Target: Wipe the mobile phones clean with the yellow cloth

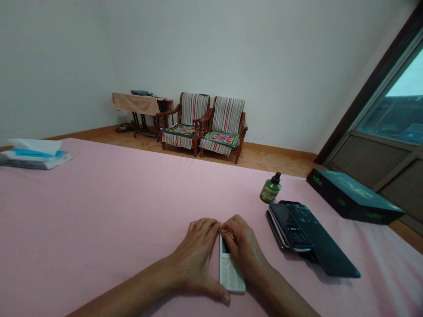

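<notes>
A white keypad phone lies on the pink cloth, its dark screen partly covered by fingers. Along its left side rests my left hand, fingers stretched toward the phone's top end and thumb spread out near its bottom end. My right hand is curled over the top right of the phone. A thin yellow loop shows at its pinched fingers; whether it is a cord or a band I cannot tell. The fingertips of both hands meet at the phone's top edge.
Right of my hands, a dark keypad phone lies stacked on other flat devices and a dark panel. Behind them stand a green spray bottle and a black box. A tissue pack lies far left. Two chairs stand beyond.
</notes>
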The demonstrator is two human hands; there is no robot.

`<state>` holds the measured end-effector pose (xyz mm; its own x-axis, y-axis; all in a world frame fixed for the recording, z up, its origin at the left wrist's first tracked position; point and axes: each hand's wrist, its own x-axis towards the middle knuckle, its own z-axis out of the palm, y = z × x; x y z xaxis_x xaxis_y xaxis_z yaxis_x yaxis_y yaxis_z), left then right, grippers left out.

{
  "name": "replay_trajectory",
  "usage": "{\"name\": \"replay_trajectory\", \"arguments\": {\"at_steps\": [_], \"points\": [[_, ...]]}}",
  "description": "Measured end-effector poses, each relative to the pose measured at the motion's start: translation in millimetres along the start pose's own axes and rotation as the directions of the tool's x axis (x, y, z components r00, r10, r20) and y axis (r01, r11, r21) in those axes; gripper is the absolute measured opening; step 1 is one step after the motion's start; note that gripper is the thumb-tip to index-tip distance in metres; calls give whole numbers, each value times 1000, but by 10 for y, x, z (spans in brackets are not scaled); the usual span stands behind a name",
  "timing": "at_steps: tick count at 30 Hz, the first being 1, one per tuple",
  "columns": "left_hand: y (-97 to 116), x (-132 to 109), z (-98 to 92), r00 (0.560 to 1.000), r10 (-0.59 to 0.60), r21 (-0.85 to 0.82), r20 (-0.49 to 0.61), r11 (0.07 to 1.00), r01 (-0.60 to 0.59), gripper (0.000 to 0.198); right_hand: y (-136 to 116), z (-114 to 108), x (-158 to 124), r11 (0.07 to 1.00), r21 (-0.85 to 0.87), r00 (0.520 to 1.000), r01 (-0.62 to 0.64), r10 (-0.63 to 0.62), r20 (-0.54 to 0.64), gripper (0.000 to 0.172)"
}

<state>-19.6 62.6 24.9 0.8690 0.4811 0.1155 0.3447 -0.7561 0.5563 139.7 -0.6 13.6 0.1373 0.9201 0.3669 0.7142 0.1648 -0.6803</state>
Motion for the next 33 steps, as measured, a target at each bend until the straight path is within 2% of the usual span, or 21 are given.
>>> {"name": "replay_trajectory", "arguments": {"at_steps": [8,15,21,23,28,33], "points": [[4,-6,16,1000,7,19,14,1000,-8,113,-1,11,-26,990,-138,995,33,-20,93,21],[45,1,2,1000,2,42,3,999,-2,110,0,-125,-11,955,-296,994,-36,64,85,20],[2,-37,12,1000,1,-9,10,1000,-1,115,117,-220,-18,955,-294,997,-47,65,51,20],[-10,-56,6,999,45,-60,-27,997,-47,111,148,-217,-25,957,-286,997,-43,59,47,19],[33,-83,-11,989,144,-152,-29,977,-147,79,193,-197,-27,962,-270,998,-33,48,48,19],[77,-95,27,990,136,-95,-18,986,-138,75,170,-212,-18,963,-268,998,-30,46,53,20]]}}
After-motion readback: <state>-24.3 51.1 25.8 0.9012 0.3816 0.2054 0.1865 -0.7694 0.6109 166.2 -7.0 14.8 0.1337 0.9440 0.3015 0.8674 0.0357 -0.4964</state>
